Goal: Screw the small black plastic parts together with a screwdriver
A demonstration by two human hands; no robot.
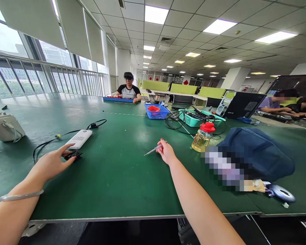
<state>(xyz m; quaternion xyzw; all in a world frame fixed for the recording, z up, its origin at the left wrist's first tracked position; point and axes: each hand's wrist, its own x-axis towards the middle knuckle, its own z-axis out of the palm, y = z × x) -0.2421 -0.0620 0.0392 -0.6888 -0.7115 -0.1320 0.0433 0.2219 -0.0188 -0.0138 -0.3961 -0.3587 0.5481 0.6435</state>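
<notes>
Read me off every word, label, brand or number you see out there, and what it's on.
No text is legible.
White device: printed lines, too small to read.
Black part at the left hand: no lettering I can make out.
Red diamond sign in the background: too far off to read.

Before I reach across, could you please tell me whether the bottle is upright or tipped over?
The bottle is upright: its red lid is on top, its base on the table.
</notes>
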